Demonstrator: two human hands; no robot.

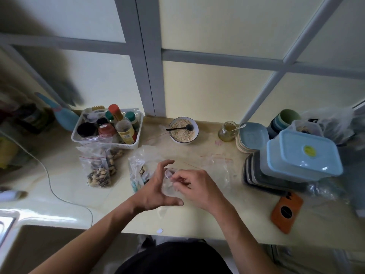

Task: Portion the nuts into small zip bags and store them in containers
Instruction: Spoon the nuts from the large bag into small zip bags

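**Both hands at one empty zip bag, mid-counter**

Centrally, the right hand point(194, 186) pinches the upper edge of a small clear zip bag point(167, 186) between curled fingertips. Left hand point(156, 191) beside it, fingers spread and bent, thumb stretched out along the bag's lower part; whether the left actually grips the plastic cannot be told. Bag appears empty.

Just left of the hands: a crumpled clear bag of mixed nuts point(138, 171), partly hidden by the left hand. Further left: filled zip bags of nuts point(98, 175), red seal lines, lying on the pale counter point(217, 218). Behind the hands, loose empty zip bags point(215, 165) lie flat.

Back edge, left: white plastic basket point(126, 145) with spice bottles. Centre: bowl of crumbs point(183, 130) with a black spoon point(179, 128) across it. Right of that: small glass jar point(227, 131), then a stack of pale plates point(250, 137).

Right side: clear storage container with a blue lid point(304, 155) atop a stack of dark lids point(262, 178). An orange phone point(286, 211) lies near the counter's front edge. White cable point(57, 194) runs across the left.
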